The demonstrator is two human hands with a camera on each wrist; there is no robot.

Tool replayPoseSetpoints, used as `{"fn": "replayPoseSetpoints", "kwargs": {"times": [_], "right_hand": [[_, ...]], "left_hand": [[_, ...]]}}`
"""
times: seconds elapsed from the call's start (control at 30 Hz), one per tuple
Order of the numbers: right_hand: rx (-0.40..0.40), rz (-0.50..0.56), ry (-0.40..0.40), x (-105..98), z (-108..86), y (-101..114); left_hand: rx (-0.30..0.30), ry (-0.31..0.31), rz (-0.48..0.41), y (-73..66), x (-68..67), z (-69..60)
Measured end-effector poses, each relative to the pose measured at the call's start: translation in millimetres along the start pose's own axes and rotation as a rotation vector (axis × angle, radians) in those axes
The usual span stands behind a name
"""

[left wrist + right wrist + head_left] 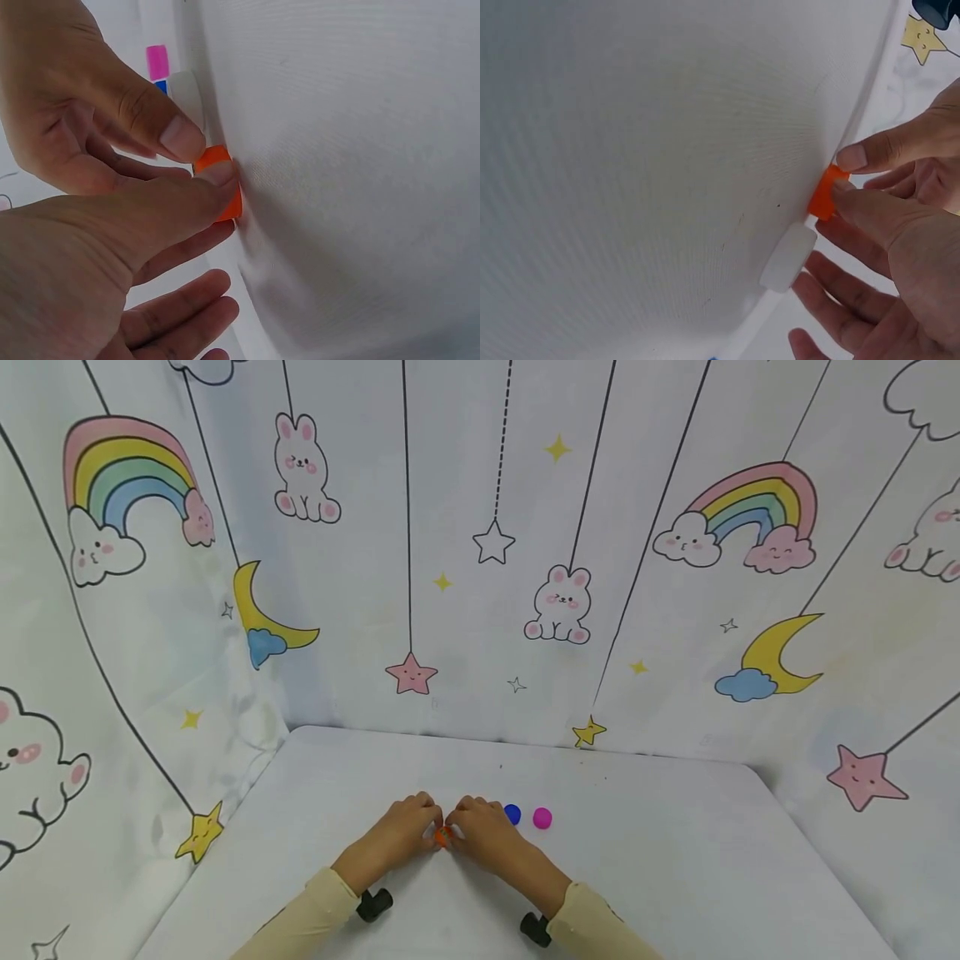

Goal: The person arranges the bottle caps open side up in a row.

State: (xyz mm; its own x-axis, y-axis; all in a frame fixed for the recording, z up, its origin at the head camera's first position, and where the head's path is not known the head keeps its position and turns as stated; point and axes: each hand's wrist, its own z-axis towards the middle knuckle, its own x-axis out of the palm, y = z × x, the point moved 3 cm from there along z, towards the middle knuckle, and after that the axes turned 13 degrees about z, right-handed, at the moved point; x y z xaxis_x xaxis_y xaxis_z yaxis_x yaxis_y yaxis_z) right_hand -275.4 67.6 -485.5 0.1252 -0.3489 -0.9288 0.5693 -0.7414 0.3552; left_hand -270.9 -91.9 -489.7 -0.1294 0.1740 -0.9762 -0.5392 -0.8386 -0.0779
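Observation:
A small orange round piece, much like a bottle cap, is on the white table between my two hands. My left hand pinches it from the left, thumb pressed on its side in the left wrist view. From the right, my right hand pinches the same orange cap, its thumb on the near face. Fingers cover much of the cap. Close by the right fingers stands a white round cap, hidden in the head view. A blue cap and a pink cap lie just right of my right hand.
The white table reaches back to a cloth backdrop printed with rabbits, stars, moons and rainbows. Black wrist cameras hang below both forearms. A few tiny dark specks dot the table's far part.

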Motion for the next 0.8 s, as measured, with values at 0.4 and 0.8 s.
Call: {"fn": "replayPoseSetpoints", "kwargs": {"times": [0.4, 0.8], "right_hand": [[0.000, -0.001, 0.007, 2.2, 0.5, 1.0], [-0.036, -0.063, 0.005, -1.1, 2.0, 4.6]], "left_hand": [[0.012, -0.035, 0.034, -0.9, -1.1, -0.4], [0.017, -0.064, 0.047, 0.0, -2.7, -3.3]]}}
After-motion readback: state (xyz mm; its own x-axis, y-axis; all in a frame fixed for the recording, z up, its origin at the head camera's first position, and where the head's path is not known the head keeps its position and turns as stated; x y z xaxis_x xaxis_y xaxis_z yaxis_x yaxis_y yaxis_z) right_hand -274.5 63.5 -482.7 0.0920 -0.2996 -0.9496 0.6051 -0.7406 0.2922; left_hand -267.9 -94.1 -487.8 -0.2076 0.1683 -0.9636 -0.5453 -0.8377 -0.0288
